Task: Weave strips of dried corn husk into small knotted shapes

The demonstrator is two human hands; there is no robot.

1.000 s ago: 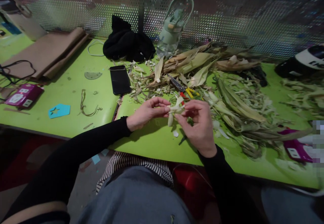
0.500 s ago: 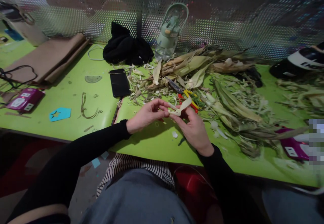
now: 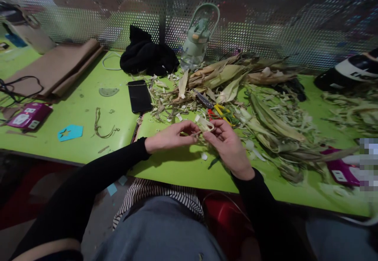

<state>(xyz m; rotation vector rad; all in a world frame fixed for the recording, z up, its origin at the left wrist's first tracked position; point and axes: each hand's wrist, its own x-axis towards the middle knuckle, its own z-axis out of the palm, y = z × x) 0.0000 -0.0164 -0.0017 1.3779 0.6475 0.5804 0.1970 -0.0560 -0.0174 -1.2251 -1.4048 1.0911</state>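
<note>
A pale strip of corn husk [image 3: 204, 123] is bent into a loop between my two hands, just above the green table. My left hand [image 3: 181, 134] pinches its left end with thumb and fingertips. On the other side my right hand [image 3: 226, 143] grips it between thumb and index finger. Right behind my fingers lie scissors or pliers with red handles [image 3: 211, 114] and a tool with yellow handles [image 3: 221, 111], among husk scraps. Whole dried corn husks [image 3: 224, 76] are heaped beyond them.
A black phone [image 3: 139, 96], a black cloth [image 3: 147, 54] and a green-lidded bottle [image 3: 196, 42] stand or lie behind. Left are a blue tag [image 3: 70, 133], a twisted cord [image 3: 103, 129], a magenta device [image 3: 29, 116] and brown paper [image 3: 56, 66]. More husks [image 3: 274, 123] cover the right side.
The husk strip, whose end pointed up to the right, now curls over into a loop. My right hand has shifted slightly right and turned; my left hand has moved only a little.
</note>
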